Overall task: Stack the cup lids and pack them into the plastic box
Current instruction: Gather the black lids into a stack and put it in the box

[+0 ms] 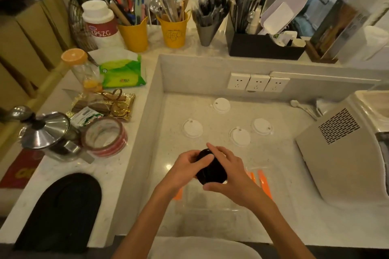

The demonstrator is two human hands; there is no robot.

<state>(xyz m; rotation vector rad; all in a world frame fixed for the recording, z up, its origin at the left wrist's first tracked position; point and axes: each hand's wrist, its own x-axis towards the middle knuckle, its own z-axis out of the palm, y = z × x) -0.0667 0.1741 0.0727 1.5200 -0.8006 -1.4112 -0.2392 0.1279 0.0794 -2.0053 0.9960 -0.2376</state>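
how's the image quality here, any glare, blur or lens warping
Head view: warm, dim light, and the wide-angle lens bows the counter edges. Head view: a small glare spot sits beside the left hand; the black lid stack gripped by it and the right hand is a dark blob; the clear plastic box below is faint; the white lids look fairly sharp.

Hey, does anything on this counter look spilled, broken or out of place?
Nothing looks spilled or damaged. Four white lids lie apart on the counter, unstacked, while the left hand and right hand grip a black lid stack above the plastic box. The tape roll sits tilted beside the steel pot.
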